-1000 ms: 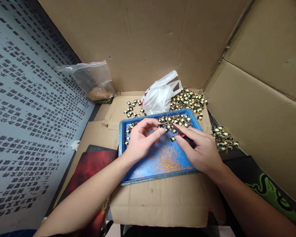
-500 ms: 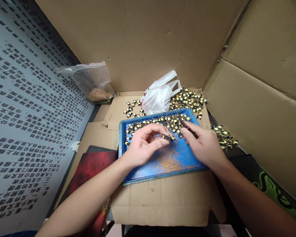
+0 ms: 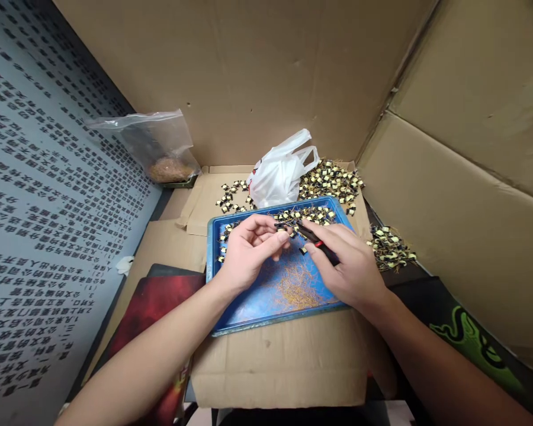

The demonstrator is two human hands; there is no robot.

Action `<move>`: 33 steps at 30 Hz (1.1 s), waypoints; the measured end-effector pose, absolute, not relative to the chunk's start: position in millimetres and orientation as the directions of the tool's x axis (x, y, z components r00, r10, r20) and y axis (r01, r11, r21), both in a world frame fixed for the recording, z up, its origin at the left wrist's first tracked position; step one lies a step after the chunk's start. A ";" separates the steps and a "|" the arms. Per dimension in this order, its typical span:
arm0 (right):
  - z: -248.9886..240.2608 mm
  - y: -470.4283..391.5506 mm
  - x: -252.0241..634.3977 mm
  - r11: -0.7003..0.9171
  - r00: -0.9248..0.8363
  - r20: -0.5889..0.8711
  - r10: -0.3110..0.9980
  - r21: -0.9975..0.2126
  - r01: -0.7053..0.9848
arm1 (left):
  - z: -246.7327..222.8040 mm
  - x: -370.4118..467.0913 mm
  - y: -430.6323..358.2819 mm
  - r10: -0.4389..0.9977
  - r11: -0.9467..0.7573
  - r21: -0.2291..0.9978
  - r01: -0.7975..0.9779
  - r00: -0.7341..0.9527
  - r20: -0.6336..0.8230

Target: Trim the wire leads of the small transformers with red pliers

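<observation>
My left hand (image 3: 253,248) pinches a small black and yellow wound coil part (image 3: 281,228) between thumb and fingers, above the blue tray (image 3: 240,325). In my right hand (image 3: 344,260) is a pair of dark cutters (image 3: 324,248) with a red mark at the joint. Their jaws point left and lie close to the held coil part; whether they touch it I cannot tell. Many like parts (image 3: 324,214) with copper-coloured leads fill the far side of the tray. A heap of short copper wire clippings (image 3: 298,287) covers the tray floor below my hands.
Behind the tray are a white plastic bag (image 3: 278,177) and a pile of coil parts (image 3: 331,180). Another pile (image 3: 391,245) lies to the right. A zip bag of copper-coloured bits (image 3: 171,168) stands back left. Cardboard walls (image 3: 249,71) enclose the back and right.
My right hand has brought the cutters left and down, nearer the coil part in my left hand. The whole view has shifted slightly.
</observation>
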State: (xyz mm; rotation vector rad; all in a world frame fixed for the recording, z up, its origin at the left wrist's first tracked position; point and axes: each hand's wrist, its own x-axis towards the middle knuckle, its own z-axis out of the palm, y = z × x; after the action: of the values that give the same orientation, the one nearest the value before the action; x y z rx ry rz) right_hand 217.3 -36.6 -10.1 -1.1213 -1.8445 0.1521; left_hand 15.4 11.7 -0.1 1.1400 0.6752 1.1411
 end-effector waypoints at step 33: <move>2.4 -44.8 208.3 0.289 -0.123 0.261 0.957 -0.871 0.398 | -2.1 15.1 8.6 0.883 -0.113 0.957 -0.266 0.415 0.219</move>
State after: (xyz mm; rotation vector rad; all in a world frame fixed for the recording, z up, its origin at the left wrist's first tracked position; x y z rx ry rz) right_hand 208.3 -44.8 2.4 -1.2491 -1.6854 0.8051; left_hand 15.1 8.6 -2.1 1.3356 0.6159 1.0864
